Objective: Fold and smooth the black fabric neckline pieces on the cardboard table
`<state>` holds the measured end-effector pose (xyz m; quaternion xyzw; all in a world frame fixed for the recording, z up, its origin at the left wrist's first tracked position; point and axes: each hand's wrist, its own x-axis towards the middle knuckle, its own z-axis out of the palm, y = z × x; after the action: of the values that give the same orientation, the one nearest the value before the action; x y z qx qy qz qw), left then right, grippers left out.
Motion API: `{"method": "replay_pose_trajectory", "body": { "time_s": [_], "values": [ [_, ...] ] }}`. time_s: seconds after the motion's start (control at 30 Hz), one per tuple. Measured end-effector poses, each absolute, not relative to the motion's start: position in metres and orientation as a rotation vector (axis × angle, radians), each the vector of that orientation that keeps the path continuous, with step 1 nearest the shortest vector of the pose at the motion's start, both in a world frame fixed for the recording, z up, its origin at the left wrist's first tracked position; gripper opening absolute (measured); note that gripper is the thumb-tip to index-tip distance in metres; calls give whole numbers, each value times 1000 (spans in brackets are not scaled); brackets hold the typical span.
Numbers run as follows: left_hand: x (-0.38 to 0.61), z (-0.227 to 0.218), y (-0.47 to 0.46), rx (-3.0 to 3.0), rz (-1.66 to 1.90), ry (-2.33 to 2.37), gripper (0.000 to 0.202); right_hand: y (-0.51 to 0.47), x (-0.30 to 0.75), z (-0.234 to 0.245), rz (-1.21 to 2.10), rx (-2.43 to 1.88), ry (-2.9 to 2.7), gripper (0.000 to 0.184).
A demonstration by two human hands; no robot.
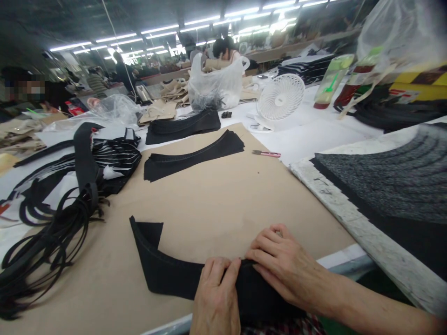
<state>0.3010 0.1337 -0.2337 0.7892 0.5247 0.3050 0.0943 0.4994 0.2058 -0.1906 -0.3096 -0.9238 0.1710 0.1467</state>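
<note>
A black curved fabric piece (171, 274) lies at the near edge of the brown paper, its left end folded up. My left hand (218, 293) is closed on its upper edge, with thumb and fingers pinched together. Just right of it, my right hand (279, 260) grips the same edge, fingers bent over it. The piece's right part is partly hidden under my right hand and forearm. Farther back lie a stack of similar black curved pieces (193, 156) and a second black stack (183, 128). Pink-handled thread snips (266, 153) rest near the paper's right edge.
Black straps (85, 163) and cords pile up at the left. A white fan (281, 97), a plastic bag (214, 88) and a bottle (333, 81) stand at the back. Grey-black layered pieces (387, 172) cover the right side. Other people are in the background.
</note>
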Motion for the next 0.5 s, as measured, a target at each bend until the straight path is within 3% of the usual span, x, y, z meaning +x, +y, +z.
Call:
{"method": "replay_pose_trajectory", "body": {
  "time_s": [0.3,0.5],
  "values": [
    [288,-238,131,2726,845,1431,41,213,491,-192,238,-763,-2693,20],
    [288,-239,131,2777,789,1428,39,214,491,-198,286,-800,-2688,15]
  ]
}}
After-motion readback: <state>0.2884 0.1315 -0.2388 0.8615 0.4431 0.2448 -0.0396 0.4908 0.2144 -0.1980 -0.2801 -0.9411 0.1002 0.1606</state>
